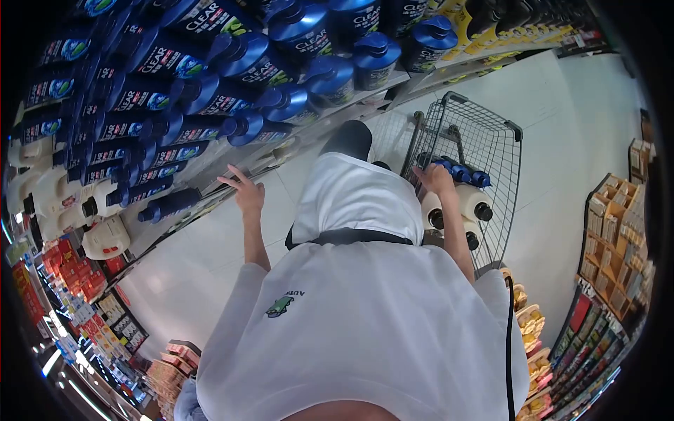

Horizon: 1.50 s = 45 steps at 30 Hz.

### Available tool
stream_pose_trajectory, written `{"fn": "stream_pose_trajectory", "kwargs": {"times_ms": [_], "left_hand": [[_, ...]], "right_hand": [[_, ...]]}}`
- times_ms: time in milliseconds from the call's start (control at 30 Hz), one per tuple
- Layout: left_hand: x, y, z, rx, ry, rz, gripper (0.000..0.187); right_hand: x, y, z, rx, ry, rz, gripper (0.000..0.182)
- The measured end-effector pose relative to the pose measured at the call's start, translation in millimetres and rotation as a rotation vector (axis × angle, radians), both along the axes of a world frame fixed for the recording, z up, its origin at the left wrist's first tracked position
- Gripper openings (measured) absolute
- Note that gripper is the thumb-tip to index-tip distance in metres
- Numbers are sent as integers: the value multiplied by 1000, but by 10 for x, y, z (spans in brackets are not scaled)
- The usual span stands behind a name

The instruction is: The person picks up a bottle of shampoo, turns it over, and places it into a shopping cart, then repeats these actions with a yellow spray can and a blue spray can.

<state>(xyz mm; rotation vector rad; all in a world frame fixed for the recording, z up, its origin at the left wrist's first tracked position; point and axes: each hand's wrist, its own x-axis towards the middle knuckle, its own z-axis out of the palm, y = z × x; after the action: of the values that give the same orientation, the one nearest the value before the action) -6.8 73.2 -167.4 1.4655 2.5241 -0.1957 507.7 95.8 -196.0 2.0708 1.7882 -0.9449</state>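
My left hand (246,193) is raised beside the shelf with its fingers spread, and nothing is in it. Nearest to it lies a blue bottle (170,205) at the shelf's lower edge. On the other side, my right hand (437,179) curls its fingers at the side of a wire shopping cart (502,186). The exact contact is partly hidden by the hand. Inside the cart are several blue pump bottles (461,173) and large white bottles with black caps (472,202), some of them behind my forearm.
Rows of blue CLEAR shampoo bottles (260,67) fill the shelf ahead and to the left. White jugs (105,237) stand at its left end, yellow bottles (484,35) farther right. Pale floor tiles (554,126) run beside the cart. A wooden display rack (609,238) stands at the right.
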Motion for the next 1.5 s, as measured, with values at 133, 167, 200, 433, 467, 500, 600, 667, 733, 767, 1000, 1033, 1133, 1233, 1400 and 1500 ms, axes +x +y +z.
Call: {"fn": "stream_pose_trajectory", "kwargs": {"times_ms": [133,167,200,433,467,500,600,667,733,767,1000,1033,1133,1233,1400,1500], "left_hand": [[-52,7,0,12,-97,29,123],[-37,16,39,-16,-110,54,121],[-24,48,106,-41,-121,76,119],[385,128,764,-88,-408,157,80],[529,80,821,-40,-608,146,74],[653,50,851,10,-808,128,68],[999,38,808,162,-1168,44,49],[1160,102,846,205,-1227,61,42],[1228,175,811,243,-1301,119,41],[1244,205,792,252,-1337,143,41],[1469,322,757,297,-1308,225,50],[1560,365,837,294,-1370,197,51],[1889,531,1180,111,-1762,113,54],[2349,707,1521,-283,-2222,89,57],[2827,806,1708,-531,-2343,143,62],[2874,795,1797,-531,-2276,306,94]], "right_hand": [[-686,729,1617,84,676,-34,44],[-935,847,2032,90,863,-72,37],[-1118,927,2199,191,922,2,33],[-2151,1421,2252,864,899,439,29],[-2236,1443,2233,898,859,467,31],[-2305,1464,2218,933,816,491,33],[-2386,1507,2155,913,713,606,43],[-2391,1509,2100,862,675,629,45],[-2341,1480,2055,815,737,650,50],[-2267,1410,2054,818,738,659,50],[-1531,973,2729,845,1055,402,31],[-1453,962,2854,890,1094,363,30],[-1256,934,3101,1020,1176,236,26],[-1024,993,3138,1113,1165,64,23],[-608,1058,2961,843,1186,-364,23],[-496,1156,2730,853,1305,-488,23]]}}
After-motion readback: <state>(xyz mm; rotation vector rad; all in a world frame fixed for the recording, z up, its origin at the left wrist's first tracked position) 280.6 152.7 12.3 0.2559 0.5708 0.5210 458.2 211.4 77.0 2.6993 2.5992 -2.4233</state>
